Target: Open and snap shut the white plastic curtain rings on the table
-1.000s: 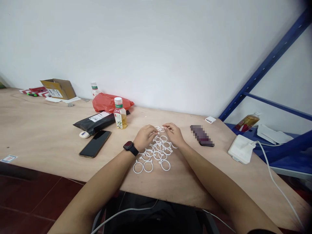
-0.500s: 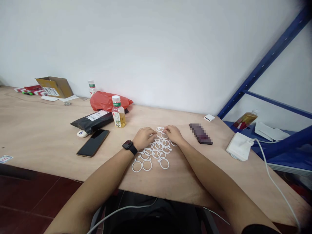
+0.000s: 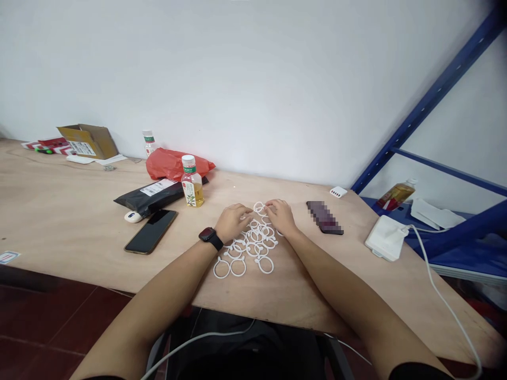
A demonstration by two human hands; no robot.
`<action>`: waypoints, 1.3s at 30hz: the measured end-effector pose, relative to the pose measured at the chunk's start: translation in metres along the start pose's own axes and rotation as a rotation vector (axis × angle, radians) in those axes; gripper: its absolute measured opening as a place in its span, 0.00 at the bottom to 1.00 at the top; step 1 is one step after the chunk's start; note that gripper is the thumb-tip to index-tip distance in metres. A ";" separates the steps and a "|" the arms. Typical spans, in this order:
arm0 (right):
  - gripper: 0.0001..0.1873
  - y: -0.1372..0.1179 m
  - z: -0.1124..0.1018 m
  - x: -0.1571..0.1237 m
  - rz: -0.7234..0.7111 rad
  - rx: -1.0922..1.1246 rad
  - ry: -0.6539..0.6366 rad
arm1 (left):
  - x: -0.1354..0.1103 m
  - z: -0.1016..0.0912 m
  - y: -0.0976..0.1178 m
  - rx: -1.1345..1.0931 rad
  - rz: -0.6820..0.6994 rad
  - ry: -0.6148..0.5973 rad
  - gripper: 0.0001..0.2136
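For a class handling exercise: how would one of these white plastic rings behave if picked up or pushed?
The white plastic rings look thin, so each is probably light and slightly springy. Lying flat on the plywood table, one would likely slide rather than roll. Those in the pile overlap, so lifting one may drag its neighbours.

Plywood tabletop (image 3: 79, 211) w/ black phone (image 3: 150, 232), black mailer bag (image 3: 148, 196), yellow drink btl (image 3: 192, 184), red plastic bag (image 3: 174, 164), cardboard box (image 3: 87, 141) at back; white charger (image 3: 386, 238) near blue metal shelving (image 3: 431, 100).
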State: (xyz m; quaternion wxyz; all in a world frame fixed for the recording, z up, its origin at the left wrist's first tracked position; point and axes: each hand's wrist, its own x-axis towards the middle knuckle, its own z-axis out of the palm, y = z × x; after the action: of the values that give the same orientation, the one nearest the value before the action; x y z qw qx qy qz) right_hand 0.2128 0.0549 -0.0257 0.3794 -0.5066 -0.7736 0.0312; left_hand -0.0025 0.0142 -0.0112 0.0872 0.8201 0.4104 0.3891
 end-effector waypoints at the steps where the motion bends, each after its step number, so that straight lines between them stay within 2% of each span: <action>1: 0.08 -0.006 -0.003 -0.002 -0.036 0.030 0.031 | 0.000 -0.001 0.000 -0.002 0.001 0.035 0.10; 4: 0.09 -0.024 -0.008 -0.009 -0.157 0.087 0.044 | 0.002 -0.004 0.002 -0.021 0.021 0.115 0.11; 9: 0.11 -0.043 -0.007 -0.018 -0.275 0.164 0.013 | 0.003 -0.006 0.006 -0.018 0.047 0.133 0.08; 13: 0.11 -0.048 -0.007 -0.019 -0.276 0.199 0.028 | 0.003 -0.005 0.012 -0.050 0.034 0.124 0.08; 21: 0.11 -0.056 -0.011 -0.016 -0.192 0.312 0.096 | 0.003 -0.001 0.019 -0.165 0.019 0.201 0.09; 30: 0.11 -0.062 -0.009 -0.019 -0.197 0.298 0.133 | 0.003 0.001 0.020 -0.135 0.034 0.201 0.07; 34: 0.09 -0.052 -0.009 -0.014 -0.148 0.313 0.111 | 0.004 -0.004 0.014 -0.051 0.011 0.162 0.06; 37: 0.11 -0.027 -0.008 -0.005 -0.036 0.280 0.093 | 0.003 -0.009 0.008 0.047 -0.004 0.117 0.06; 39: 0.13 -0.007 -0.007 0.001 0.020 0.182 0.032 | 0.002 -0.011 0.006 0.088 -0.003 0.064 0.06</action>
State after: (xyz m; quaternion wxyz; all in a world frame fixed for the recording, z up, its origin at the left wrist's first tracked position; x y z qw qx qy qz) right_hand 0.2118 0.0501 -0.0177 0.4358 -0.4780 -0.7565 0.0970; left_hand -0.0059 0.0099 0.0003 0.0386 0.8098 0.4307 0.3965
